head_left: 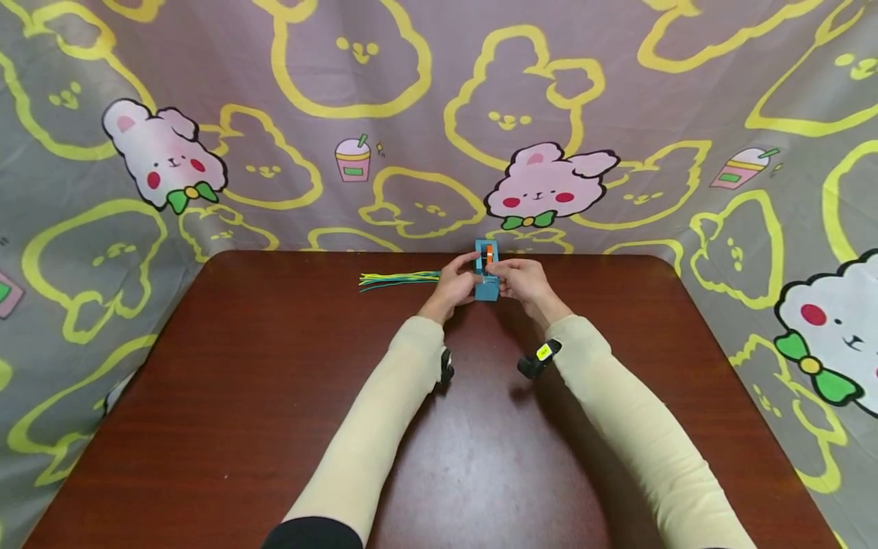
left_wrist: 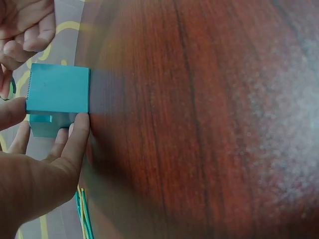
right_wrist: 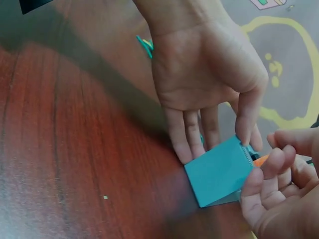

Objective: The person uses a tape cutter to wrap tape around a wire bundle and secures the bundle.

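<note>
While the blue box is gripped by the left hand near the far edge of the bench, seemingly for steadiness, the right hand, fingers curled, is held at the orange piece; whether anything is pinched cannot be told. Yellow and green wires are laid leftward; room beyond is limited by the patterned cloth.

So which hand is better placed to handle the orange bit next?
Probably the right hand: it reaches in at the orange bit, while the left hand holds the blue box.
</note>
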The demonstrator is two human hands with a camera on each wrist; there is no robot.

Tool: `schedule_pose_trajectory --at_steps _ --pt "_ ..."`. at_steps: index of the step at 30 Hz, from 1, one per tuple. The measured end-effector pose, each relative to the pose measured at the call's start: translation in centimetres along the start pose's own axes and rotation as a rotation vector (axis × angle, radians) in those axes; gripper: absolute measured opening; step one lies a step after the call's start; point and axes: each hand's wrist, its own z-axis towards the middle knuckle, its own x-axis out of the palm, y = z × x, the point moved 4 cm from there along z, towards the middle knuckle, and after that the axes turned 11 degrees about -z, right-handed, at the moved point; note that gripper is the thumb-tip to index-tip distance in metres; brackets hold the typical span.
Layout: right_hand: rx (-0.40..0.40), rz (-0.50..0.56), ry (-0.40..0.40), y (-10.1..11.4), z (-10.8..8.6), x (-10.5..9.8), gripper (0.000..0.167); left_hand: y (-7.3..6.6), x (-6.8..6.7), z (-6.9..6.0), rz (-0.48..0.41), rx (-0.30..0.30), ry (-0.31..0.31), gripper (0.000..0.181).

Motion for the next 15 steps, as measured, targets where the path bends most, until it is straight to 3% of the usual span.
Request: schedule_pose_trajectory --at_steps 5,15 --pt "0.067 0.065 0.048 -0.7 -0.2 0.5 0.028 0.3 -0.1 -0.1 -0.006 -0.007 0.005 0.054" --pt "0.109 0.089 0.055 -1.3 -0.3 0.5 0.030 0.1 -0.1 0.0 -0.021 0.003 0.026 0.056"
